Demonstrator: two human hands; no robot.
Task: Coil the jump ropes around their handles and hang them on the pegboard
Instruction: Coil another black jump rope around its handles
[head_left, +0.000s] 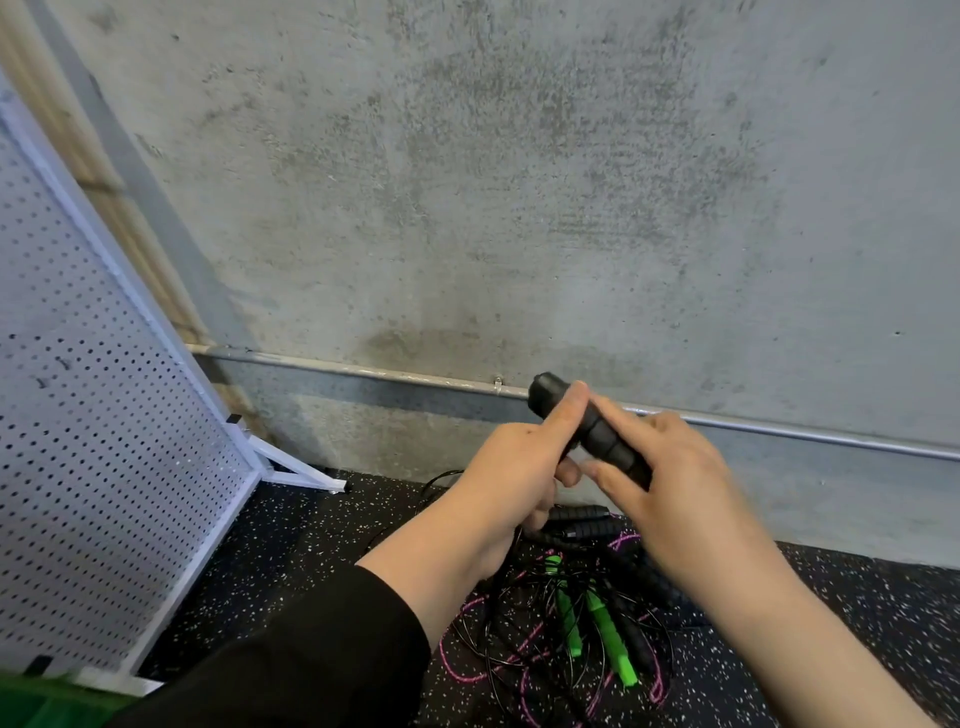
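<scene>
I hold a black ribbed jump rope handle up in front of the concrete wall. My left hand grips its upper part, the index finger lying along it. My right hand holds the lower part, fingers curled round it. On the floor below lies a tangled pile of jump ropes: thin black cords, a pink-and-black cord, two bright green handles and more black handles. A white pegboard stands at the left, leaning on its frame.
The concrete wall rises straight ahead, with a metal conduit pipe along its base. The floor is black speckled rubber. The pegboard's white foot brace juts out onto the floor. Something green shows at the bottom left corner.
</scene>
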